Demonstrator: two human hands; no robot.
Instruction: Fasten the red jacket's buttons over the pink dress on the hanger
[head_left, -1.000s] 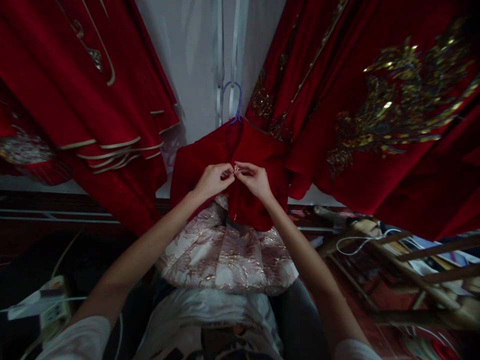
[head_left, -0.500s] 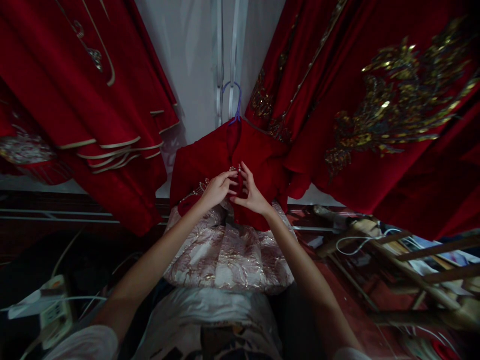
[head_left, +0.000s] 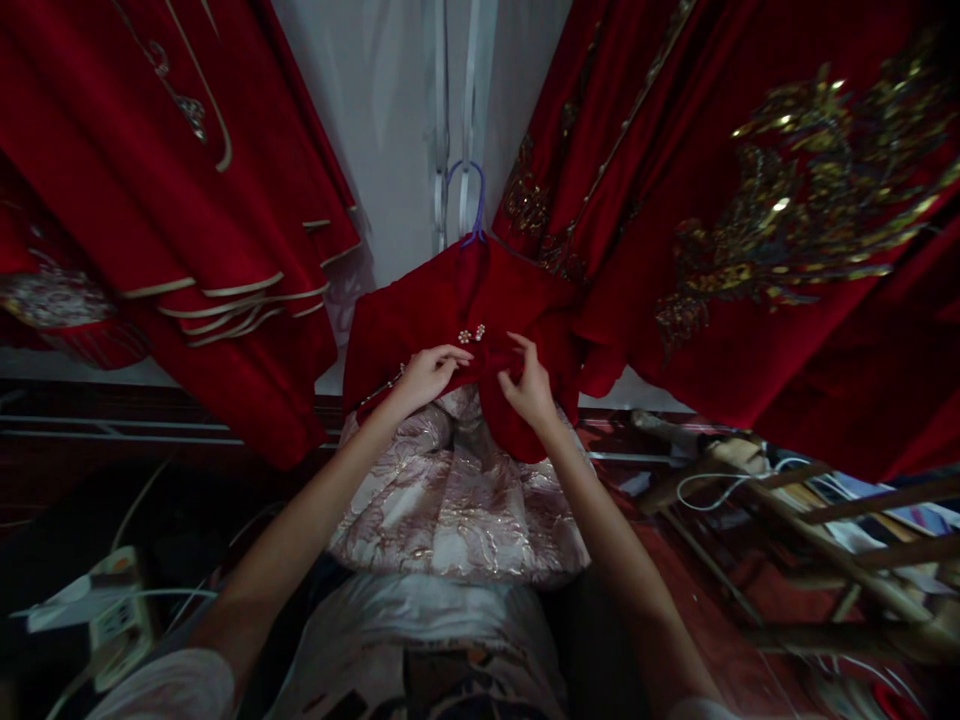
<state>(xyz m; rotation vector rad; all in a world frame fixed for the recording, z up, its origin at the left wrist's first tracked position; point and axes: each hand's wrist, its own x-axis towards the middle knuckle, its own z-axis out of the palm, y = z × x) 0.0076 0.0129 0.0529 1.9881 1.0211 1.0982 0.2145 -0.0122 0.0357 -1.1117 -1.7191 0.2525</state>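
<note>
A red jacket (head_left: 409, 310) hangs from a blue hanger (head_left: 478, 195) in front of me, with small pearl flower ornaments (head_left: 471, 334) at its front. Below its hem spreads a pale pink brocade skirt (head_left: 457, 510) with shiny threads. My left hand (head_left: 433, 374) is closed on the jacket's front edge just under the ornaments, its fingertips pinching the red cloth. On the other front panel, my right hand (head_left: 531, 388) is curled around a bunched fold, forefinger raised and thumb against the cloth; its other fingers are partly hidden.
Red garments (head_left: 247, 200) with pale piping hang at left; red cloth with gold sequins (head_left: 795, 200) hangs at right. A power strip (head_left: 124, 620) with cables lies lower left. A wooden frame (head_left: 825, 540) with papers and a white cord stands lower right.
My right hand has moved right, away from my left, and the front panel has shifted with it. The pearl ornaments now show uncovered. My left hand has stayed nearly in place.
</note>
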